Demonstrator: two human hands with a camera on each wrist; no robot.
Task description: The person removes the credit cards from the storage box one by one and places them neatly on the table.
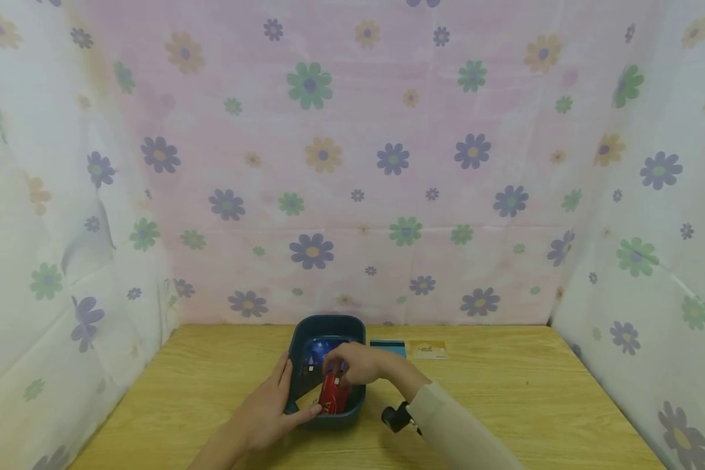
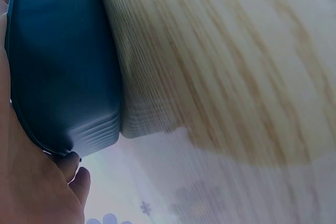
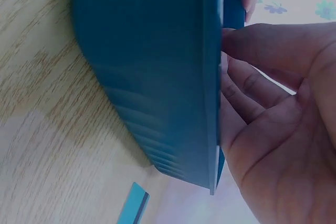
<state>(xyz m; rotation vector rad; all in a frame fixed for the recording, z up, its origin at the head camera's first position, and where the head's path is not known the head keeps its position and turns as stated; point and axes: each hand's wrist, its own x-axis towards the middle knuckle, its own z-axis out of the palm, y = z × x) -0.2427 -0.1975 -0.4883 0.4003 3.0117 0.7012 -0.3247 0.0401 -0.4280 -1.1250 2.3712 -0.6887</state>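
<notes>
While you worked at the near middle of the surface (image 1: 505, 391), your left hand (image 1: 270, 411) lay against the teal tub (image 1: 327, 324) from its 8 o'clock side, fingers fairly straight along the wall and the thumb at the near rim, most likely to keep the tub from sliding. The left wrist view showed the same thing: palm and fingertips pressed to the tub's outer wall (image 2: 63, 66), not curled round it.

Your right hand (image 1: 355, 363) reached over the tub from its 4 o'clock side, with its fingers bent down over the opening. A red card (image 1: 329, 393) stood on edge just under those fingers, inside the tub near its 6 o'clock wall; the fingertips seemed to pinch its top edge, though the head view was too small to be sure. In the right wrist view the hand (image 3: 278, 124) showed an open palm and loosely bent fingers beside the tub's rim (image 3: 215, 77), and the card was hidden.

Blue and yellowish items also lay in the tub, too blurred to name. A blue card (image 1: 388, 346) and a yellow card (image 1: 428, 349) lay flat at the tub's 2 o'clock, just beside each other.
</notes>
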